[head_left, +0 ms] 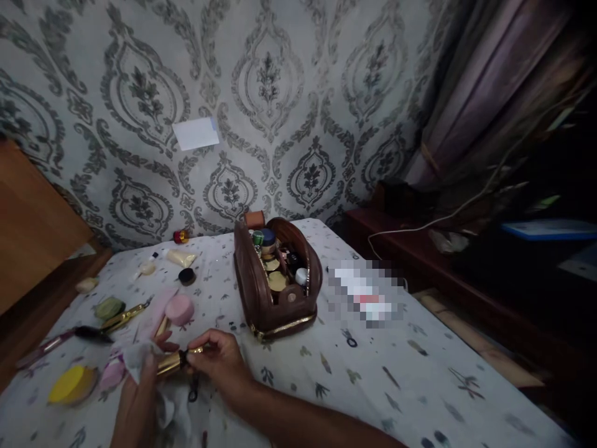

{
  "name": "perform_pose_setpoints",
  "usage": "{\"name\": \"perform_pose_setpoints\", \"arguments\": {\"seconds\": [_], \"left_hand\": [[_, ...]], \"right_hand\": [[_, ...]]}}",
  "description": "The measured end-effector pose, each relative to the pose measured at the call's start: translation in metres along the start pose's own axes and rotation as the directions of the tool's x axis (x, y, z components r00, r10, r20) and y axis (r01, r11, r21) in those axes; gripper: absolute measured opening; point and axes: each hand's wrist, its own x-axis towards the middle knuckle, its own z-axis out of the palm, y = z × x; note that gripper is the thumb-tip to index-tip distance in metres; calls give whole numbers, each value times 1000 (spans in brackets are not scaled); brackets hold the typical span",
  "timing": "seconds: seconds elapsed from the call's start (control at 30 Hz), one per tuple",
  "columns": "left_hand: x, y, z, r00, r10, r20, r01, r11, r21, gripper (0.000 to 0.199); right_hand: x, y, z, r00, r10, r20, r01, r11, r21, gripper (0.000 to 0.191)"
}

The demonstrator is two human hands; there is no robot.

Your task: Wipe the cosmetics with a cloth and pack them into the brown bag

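Low in the view, my left hand (140, 395) is wrapped round a shiny gold cosmetic tube (168, 364) with a black neck. A crumpled white wipe (134, 356) is bunched in the same hand, partly hanging below it. My right hand (224, 364) pinches a small gold piece at the tube's black end, perhaps its cap; whether the two parts are joined I cannot tell. Just beyond my hands stands a brown makeup bag (254, 311), unzipped and filled with several jars and compacts.
Around my left hand lie a yellow round container (72, 384), a pink jar (180, 309), a green item (109, 308) and a black lid (187, 276). A cream tube (181, 257) lies farther back. A pixelated object (364, 295) is right of the bag, near the table edge.
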Motion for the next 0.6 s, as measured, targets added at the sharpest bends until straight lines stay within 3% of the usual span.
{"name": "perform_pose_setpoints", "arguments": {"seconds": [0.13,0.3,0.43,0.6], "left_hand": [[-7,7,10,998,5,64,-6,1000,21,53],[-10,3,4,991,-5,133,0,999,42,56],[-6,6,0,989,-46,137,48,999,-8,52],[-5,15,2,981,-159,114,170,980,-100,57]], "right_hand": [[1,-2,0,999,-26,31,27,999,-31,57],[0,-1,0,997,35,69,-27,992,-124,64],[-7,-7,3,991,83,107,-57,972,-230,65],[-15,-13,9,988,79,133,-44,968,-248,67]]}}
